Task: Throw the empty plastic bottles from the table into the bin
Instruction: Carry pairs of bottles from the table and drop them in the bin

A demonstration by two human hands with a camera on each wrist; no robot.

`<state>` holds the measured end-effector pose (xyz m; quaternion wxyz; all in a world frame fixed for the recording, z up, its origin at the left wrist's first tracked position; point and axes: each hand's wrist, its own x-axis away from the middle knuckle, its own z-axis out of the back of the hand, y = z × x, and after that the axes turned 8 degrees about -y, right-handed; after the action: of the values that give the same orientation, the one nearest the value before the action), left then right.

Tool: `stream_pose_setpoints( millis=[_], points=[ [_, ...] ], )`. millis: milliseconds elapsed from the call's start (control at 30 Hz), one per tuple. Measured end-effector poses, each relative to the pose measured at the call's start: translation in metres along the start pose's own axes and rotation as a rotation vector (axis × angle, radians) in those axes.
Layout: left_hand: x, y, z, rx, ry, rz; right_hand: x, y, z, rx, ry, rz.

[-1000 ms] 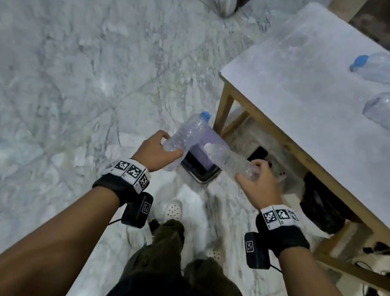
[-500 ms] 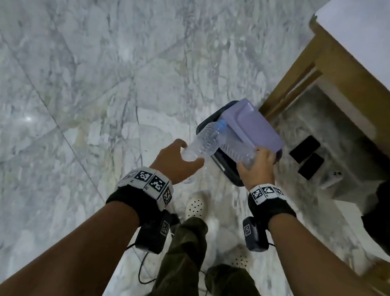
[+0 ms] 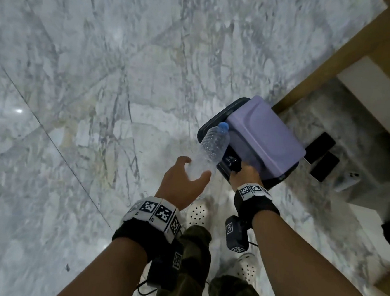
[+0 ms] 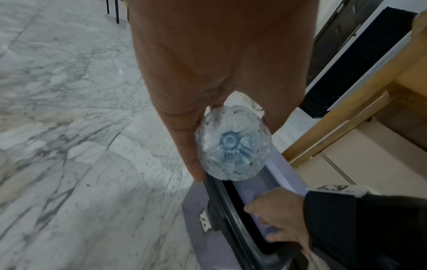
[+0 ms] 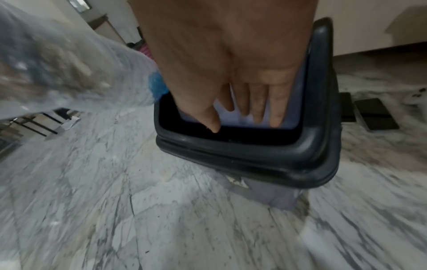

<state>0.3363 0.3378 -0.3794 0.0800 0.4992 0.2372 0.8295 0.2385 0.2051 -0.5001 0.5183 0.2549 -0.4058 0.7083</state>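
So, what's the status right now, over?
Left hand holds bottle, cap toward bin. Right hand presses purple lid inward. Nothing in the way.

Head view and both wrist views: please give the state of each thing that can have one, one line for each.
bottle: capped, empty, tilted cap-first toward the bin opening.
left hand: holds the bottle at its base.
right hand: fingers straight, pressing the lid inward.
lid: purple flap, pushed open.
bin: upright on the floor, opening exposed.
phones: lying flat beside the bin.
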Motion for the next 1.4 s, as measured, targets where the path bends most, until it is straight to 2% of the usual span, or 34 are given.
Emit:
stream_pose_setpoints(
  millis=[100,233,467,533,633,800,933,1100,1333,1400],
  points=[
    [-0.009,-0.002,-0.027,0.055,0.015,0.028,0.0,0.016,0.014,-0.016,-0.009,0.042],
    [-0.025,-0.001,-0.069,0.194,0.06,0.075,0.009,0.041,0.029,-0.226,-0.037,0.177],
    [-0.056,0.018,-0.136,0.271,0.163,-0.022,0.024,0.085,0.05,-0.335,0.036,0.256],
    [-0.068,0.022,-0.149,0.186,0.103,-0.023,0.025,0.093,0.053,-0.35,0.052,0.276],
    [-0.086,0.02,-0.159,-0.006,-0.057,-0.058,0.024,0.1,0.057,-0.396,0.067,0.28],
    [-0.091,0.016,-0.15,-0.175,-0.16,-0.121,0.024,0.107,0.061,-0.447,0.073,0.291],
    [-0.079,0.019,-0.134,-0.208,-0.159,-0.148,0.033,0.105,0.067,-0.474,0.1,0.296],
    [-0.047,0.033,-0.126,-0.252,-0.222,-0.267,0.065,0.097,0.092,-0.384,0.113,0.295],
    [-0.063,0.022,-0.151,-0.524,-0.292,-0.182,0.055,0.108,0.085,-0.371,0.12,0.339],
    [-0.067,0.016,-0.149,-0.523,-0.28,-0.182,0.052,0.112,0.081,-0.393,0.108,0.341]
  ],
)
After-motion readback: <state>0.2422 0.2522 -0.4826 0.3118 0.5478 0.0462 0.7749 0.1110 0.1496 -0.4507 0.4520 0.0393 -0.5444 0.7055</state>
